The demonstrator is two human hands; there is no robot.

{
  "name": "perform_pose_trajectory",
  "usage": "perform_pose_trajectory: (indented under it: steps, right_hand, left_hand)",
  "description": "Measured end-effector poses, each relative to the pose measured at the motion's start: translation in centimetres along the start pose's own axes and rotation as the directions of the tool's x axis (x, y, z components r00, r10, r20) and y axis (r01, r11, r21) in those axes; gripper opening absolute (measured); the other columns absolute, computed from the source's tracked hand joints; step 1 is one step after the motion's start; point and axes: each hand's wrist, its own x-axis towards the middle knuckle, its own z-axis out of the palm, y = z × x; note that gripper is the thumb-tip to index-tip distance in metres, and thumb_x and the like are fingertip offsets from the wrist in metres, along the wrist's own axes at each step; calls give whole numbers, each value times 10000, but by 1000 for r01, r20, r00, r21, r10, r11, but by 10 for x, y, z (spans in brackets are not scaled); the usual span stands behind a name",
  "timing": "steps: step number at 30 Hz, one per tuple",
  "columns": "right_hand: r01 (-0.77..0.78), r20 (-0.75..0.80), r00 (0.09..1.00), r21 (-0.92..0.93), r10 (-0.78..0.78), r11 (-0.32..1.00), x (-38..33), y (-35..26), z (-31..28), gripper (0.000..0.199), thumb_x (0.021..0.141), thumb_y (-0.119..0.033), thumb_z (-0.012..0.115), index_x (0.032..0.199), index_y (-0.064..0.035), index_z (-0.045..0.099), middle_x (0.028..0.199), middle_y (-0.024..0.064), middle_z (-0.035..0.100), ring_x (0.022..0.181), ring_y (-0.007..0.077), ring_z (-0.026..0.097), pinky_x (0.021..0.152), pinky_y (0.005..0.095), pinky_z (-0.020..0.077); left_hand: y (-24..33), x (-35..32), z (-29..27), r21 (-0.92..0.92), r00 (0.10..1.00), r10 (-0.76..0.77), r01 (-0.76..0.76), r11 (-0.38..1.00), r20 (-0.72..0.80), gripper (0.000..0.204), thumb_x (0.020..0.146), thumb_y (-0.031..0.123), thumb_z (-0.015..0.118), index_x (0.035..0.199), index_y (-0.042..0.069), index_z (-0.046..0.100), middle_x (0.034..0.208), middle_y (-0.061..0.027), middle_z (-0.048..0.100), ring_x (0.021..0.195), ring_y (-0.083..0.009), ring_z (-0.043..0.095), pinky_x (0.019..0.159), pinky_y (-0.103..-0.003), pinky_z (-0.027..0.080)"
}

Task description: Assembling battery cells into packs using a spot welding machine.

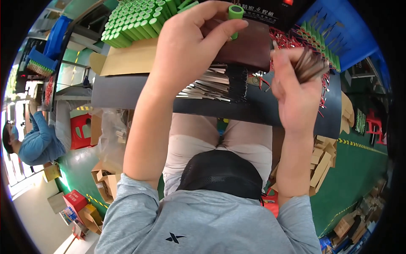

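Working at a dark bench [127, 99], both hands raised over it.

Sitting stacked at far left: green cylindrical cells [135, 21] on brown cardboard [127, 59]. Lying mid-bench: loose metal strips [207, 86]. Pinching one green cell [235, 12] upright between thumb and fingers: left hand [190, 46], above a brown block [249, 46]. Clenching a bundle of thin metal strips [311, 63]: right hand [296, 91].

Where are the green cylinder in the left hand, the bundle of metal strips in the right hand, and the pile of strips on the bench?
green cylinder [235, 12], head view, on its top end.
bundle of metal strips [310, 64], head view, mid-bundle.
pile of strips [210, 86], head view, middle of the pile.
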Motion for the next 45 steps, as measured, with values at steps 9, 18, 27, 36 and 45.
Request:
perform_pose_trajectory:
  steps: [9, 18, 27, 36, 45]
  right_hand:
    - [-159, 106, 983, 87, 149, 983, 53, -16, 27, 154, 991, -166, 656, 1001, -13, 664, 662, -95, 409, 490, -2, 290, 457, 218, 207]
    - [-181, 88, 981, 61, 176, 981, 63, -15, 37, 125, 974, -162, 664, 1000, -40, 660, 666, -94, 406, 495, -3, 286, 450, 218, 204]
    - [-160, 106, 983, 85, 151, 983, 63, -11, 32, 139, 975, -158, 660, 1034, -33, 673, 665, -94, 403, 495, -1, 284, 448, 216, 203]
    - [-166, 124, 980, 76, 155, 983, 60, -13, 33, 143, 975, -157, 664, 1049, -36, 676, 674, -94, 403, 504, 1, 295, 460, 216, 219]
    - [-138, 58, 989, 66, 134, 988, 48, -15, 28, 188, 995, -229, 708, 1000, -42, 695, 658, -89, 466, 508, -5, 333, 471, 215, 227]
  left_hand:
    - [41, 5, 7, 346, 857, -477, 515, 784, -194, 305, 921, 156, 785, 1170, -5, 719, 844, -99, 713, 715, -167, 660, 684, -299, 539]
    - [37, 6, 6, 394, 886, -419, 463, 794, -197, 302, 911, 155, 786, 1162, 0, 720, 849, -127, 694, 707, -218, 654, 677, -322, 535]
    - [34, 5, 6, 403, 897, -396, 441, 802, -195, 301, 898, 165, 798, 1140, 3, 726, 830, -129, 694, 697, -233, 657, 667, -330, 532]
    - [38, 5, 4, 393, 875, -451, 482, 783, -177, 296, 913, 166, 788, 1147, -3, 720, 825, -123, 705, 702, -207, 673, 666, -321, 536]
    - [39, 2, 3, 288, 812, -567, 582, 761, -142, 269, 981, 91, 733, 1232, -3, 705, 920, -15, 729, 826, -78, 651, 747, -229, 520]
